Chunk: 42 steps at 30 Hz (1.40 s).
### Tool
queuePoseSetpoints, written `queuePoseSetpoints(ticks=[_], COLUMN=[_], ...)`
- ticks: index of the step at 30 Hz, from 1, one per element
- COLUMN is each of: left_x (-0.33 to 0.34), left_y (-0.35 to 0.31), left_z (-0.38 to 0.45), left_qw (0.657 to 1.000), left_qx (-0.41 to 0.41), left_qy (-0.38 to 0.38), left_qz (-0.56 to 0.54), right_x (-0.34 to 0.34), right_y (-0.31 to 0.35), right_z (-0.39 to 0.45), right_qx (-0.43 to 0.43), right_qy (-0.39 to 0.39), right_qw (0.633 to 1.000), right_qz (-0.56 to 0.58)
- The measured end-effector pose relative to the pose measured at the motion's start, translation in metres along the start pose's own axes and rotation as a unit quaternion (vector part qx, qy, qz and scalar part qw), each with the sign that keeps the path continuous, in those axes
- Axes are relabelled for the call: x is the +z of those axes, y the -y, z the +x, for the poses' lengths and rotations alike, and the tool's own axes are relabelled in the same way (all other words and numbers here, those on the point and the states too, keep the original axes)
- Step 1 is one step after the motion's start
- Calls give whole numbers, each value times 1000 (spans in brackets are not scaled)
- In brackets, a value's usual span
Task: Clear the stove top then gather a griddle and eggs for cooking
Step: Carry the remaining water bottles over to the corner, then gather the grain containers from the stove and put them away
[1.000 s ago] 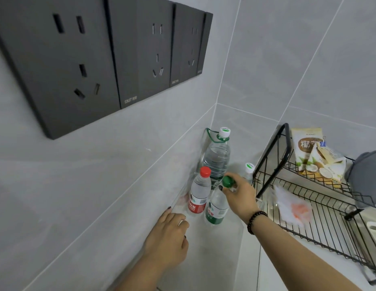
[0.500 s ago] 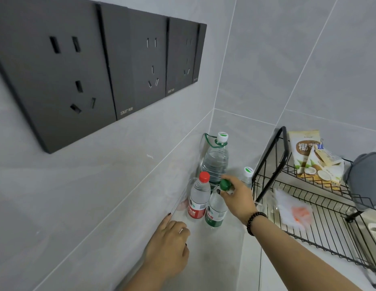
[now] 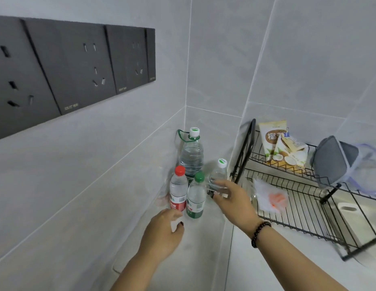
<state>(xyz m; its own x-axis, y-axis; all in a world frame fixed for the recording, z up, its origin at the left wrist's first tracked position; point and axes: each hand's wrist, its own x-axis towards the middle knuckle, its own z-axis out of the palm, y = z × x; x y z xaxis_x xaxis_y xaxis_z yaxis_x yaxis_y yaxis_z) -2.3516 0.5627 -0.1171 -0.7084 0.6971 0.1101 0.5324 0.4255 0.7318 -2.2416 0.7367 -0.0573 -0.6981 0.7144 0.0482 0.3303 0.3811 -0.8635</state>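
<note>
A pale grey worktop (image 3: pixel 206 246) runs into a corner where two walls of large light grey tiles (image 3: pixel 225 59) meet. On the left wall a row of dark sockets (image 3: pixel 78 68) sits well above the worktop.

Four water bottles stand upright in the corner. The big bottle (image 3: pixel 191 156), with a white cap and a green carry loop, stands farthest back. In front of it the red-capped bottle (image 3: pixel 178 191) and the green-capped bottle (image 3: pixel 196 196) stand side by side, touching or almost so. A small white-capped bottle (image 3: pixel 219 175) stands just to the right of them.

The left hand (image 3: pixel 162 234) hovers low over the worktop just in front of the red-capped bottle, fingers loosely bent and holding nothing. The right hand (image 3: pixel 233 201), with a bead bracelet (image 3: pixel 259 233) on its wrist, reaches towards the small white-capped bottle with fingers spread; its fingertips are blurred, and whether they touch the bottle cannot be told.

To the right a black wire rack (image 3: pixel 304 208) stands on the worktop, just beside the bottles. It carries two snack packets (image 3: pixel 281 143) leaning at the back, a clear plastic bag (image 3: pixel 269 199) with something orange inside, and a grey pad (image 3: pixel 334 160).

The stove top, griddle and eggs are out of view.
</note>
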Motion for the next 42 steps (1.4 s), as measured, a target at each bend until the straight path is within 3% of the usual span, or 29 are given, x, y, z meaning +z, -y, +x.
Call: queuePoseSetpoints(ticks=[11,22,31,38,42], left_x=[42,53,76,107,126], left_y=[-86,-116,-136,-181,-216], left_z=[-38,-59,-111,-182,-221], left_qw=[984,961,901,843,819], left_qx=[12,46,96,149,172], left_qy=[77,206,387,495,526], left_qz=[-157,-180,-172,-152,-151], right_x=[-60,-86,-83,-104,-119], right_y=[-31,-46,-51,-59,-67], right_z=[-90,-174,-297,-407,-461], right_qx=[23,135,257,293,307], right_qy=[-27,-180,-354,-491,-528], right_qw=[998,972,895,813,782], right_qz=[43,68,91,113,126])
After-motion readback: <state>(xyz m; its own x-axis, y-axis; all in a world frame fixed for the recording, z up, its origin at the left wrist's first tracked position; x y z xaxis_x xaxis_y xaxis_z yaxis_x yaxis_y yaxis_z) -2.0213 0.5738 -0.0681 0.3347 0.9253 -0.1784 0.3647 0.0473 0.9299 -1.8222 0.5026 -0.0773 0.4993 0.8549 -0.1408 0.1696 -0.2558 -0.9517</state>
